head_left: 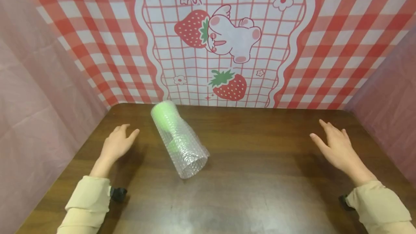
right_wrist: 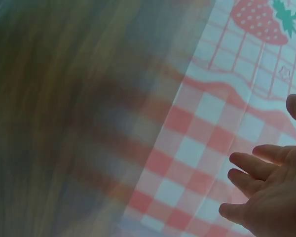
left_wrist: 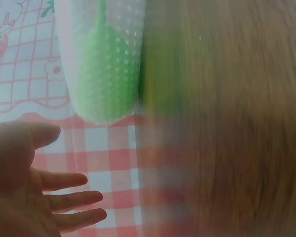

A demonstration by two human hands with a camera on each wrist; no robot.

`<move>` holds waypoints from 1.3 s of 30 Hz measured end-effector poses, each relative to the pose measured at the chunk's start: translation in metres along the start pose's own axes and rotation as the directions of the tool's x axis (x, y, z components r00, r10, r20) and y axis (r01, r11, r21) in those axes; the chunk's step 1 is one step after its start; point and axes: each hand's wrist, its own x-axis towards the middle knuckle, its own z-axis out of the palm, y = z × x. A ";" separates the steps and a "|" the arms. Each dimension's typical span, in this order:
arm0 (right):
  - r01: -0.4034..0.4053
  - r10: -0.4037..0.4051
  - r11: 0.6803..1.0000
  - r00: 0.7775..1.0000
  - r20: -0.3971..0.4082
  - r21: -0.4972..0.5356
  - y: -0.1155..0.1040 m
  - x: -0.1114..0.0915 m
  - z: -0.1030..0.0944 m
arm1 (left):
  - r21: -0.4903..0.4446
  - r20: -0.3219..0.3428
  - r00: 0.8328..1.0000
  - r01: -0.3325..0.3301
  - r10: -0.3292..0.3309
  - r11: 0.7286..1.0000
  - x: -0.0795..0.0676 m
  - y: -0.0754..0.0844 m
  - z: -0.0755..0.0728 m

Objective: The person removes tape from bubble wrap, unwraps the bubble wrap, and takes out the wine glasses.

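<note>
On the left half of the brown table lies a roll of clear bubble wrap [head_left: 191, 143] with a light green object [head_left: 165, 116] inside; its kind is blurred by the wrap. The roll's near end gapes toward the front. In the left wrist view the green shape [left_wrist: 106, 69] is rounded and narrows to a thin stem. My left hand [head_left: 117, 143] hovers left of the roll, fingers spread and holding nothing. Far to the right, my right hand [head_left: 336, 147] is held over the table, fingers extended, also holding nothing.
The glossy wooden table [head_left: 253, 176] ends at a hanging cloth [head_left: 227, 35] printed with strawberries and red checks. Pink curtains [head_left: 39, 64] flank both sides. Dark wrist straps [head_left: 118, 194] sit at the cream sleeves.
</note>
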 end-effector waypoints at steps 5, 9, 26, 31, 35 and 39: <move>-0.028 0.025 0.993 0.999 0.029 0.113 -0.014 0.006 0.012 | -0.074 -0.005 0.998 0.055 -0.055 0.996 0.001 0.004 0.004; -0.061 0.054 0.985 0.997 0.048 0.164 -0.027 0.011 0.021 | -0.124 0.001 0.996 0.085 -0.085 0.989 0.003 0.008 0.007; -0.037 0.042 0.938 0.999 -0.005 0.345 -0.059 0.024 0.052 | -0.259 -0.099 0.982 0.132 -0.163 0.957 0.005 0.019 0.015; -0.061 0.059 0.928 0.998 0.016 0.368 -0.064 0.025 0.056 | -0.278 -0.114 0.974 0.159 -0.197 0.947 0.005 0.021 0.016; -0.072 0.059 0.921 0.997 0.045 0.384 -0.070 0.027 0.059 | -0.293 -0.104 0.973 0.166 -0.204 0.941 0.006 0.023 0.019; -0.069 0.048 0.910 0.997 0.060 0.409 -0.077 0.028 0.064 | -0.318 -0.090 0.974 0.168 -0.206 0.933 0.007 0.027 0.021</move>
